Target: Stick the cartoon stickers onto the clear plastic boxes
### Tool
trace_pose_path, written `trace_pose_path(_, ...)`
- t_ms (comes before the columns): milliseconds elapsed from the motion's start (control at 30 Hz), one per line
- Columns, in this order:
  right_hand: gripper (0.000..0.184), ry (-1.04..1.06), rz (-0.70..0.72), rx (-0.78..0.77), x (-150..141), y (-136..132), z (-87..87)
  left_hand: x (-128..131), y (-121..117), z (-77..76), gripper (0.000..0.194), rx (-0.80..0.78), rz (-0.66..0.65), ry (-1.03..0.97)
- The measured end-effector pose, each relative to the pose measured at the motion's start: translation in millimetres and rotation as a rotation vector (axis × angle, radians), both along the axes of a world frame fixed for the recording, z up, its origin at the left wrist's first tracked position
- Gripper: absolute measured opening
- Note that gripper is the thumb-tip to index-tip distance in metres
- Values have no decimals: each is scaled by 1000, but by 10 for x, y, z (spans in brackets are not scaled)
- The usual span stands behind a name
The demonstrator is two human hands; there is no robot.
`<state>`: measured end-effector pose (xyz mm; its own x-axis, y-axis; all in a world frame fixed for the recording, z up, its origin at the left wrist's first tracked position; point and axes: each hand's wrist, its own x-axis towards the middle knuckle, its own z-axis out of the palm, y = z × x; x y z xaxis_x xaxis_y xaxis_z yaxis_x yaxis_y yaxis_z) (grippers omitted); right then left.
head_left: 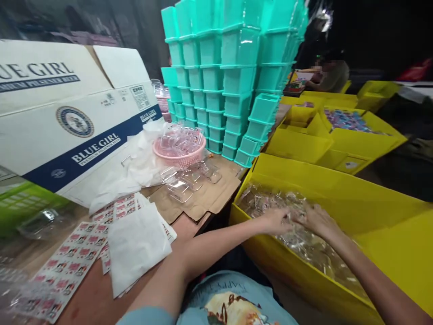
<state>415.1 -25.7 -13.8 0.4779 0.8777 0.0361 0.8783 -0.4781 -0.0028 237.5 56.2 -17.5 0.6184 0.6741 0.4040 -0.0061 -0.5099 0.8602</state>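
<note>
Both my hands are in a yellow box (334,180) on the right, close together over a heap of clear plastic pieces (324,259). My left hand (276,220) reaches in from the near side. Its fingers are curled in among the plastic, and what they grip cannot be made out. Just to the right, my right hand (320,221) is bent down with curved fingers pointing toward the left hand. Its fingertips are blurred and partly lost in the shiny pieces. The heap fills the box from below the hands to its far left corner.
Tall stacks of teal plastic bins (233,90) stand behind the table. A pink basket (182,158), flattened cardboard (216,194), sticker sheets (72,259) and a white beer carton (111,104) are on the left. Further yellow boxes (304,144) and a person (333,74) are beyond.
</note>
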Motion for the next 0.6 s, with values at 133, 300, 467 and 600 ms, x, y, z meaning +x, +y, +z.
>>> trace_pose_path(133,45,4,320,55,-371,716,132,-1022,453,198,47,346,-55,268)
trace_pose_path(300,56,93,605,159,-1510,2021,133,-2224,1147,102,85,295,714,653)
trace_pose_path(467,64,113,577,198,-1810,2194,142,-2674,1264,-45,90,140,793,788)
trace_pose_path(600,77,103,500,211,-719,1488,176,-2631,1105,383,88,209,651,928)
